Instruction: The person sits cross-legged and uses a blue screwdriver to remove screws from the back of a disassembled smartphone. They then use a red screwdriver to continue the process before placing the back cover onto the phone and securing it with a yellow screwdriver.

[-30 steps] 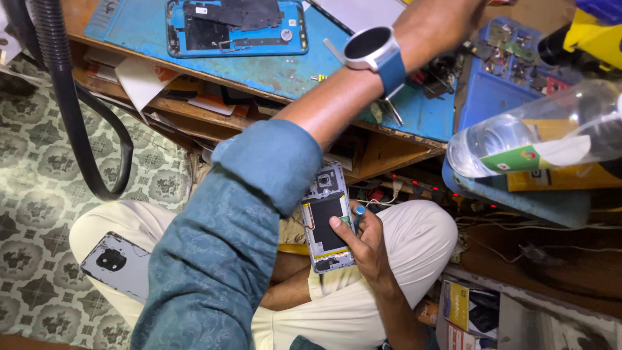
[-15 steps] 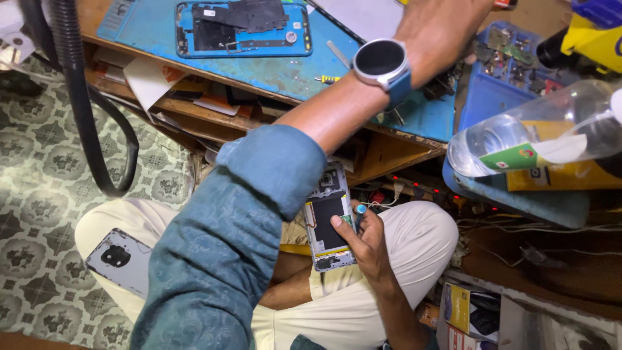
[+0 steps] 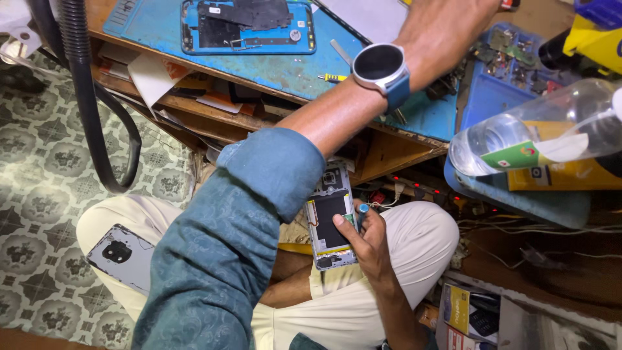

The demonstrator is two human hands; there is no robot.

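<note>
Green-white label [image 3: 518,155] on clear bottle (lying sideways, right); yellow box [image 3: 457,309] bottom right; round dark watch screen [image 3: 378,65].

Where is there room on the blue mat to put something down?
The blue mat is bare between the phone frame and the yellow-tipped tool. Right of the left hand, the tray of small parts and the bottle crowd it.

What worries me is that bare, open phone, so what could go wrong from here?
1. The right hand alone grips the opened phone over the lap, thumb on its exposed inside; it might slip or get smudged.
2. The back cover lies loose on the thigh and could slide to the floor.
3. The left hand reaches up beside a water bottle lying on its side; a knock might roll it.
</note>
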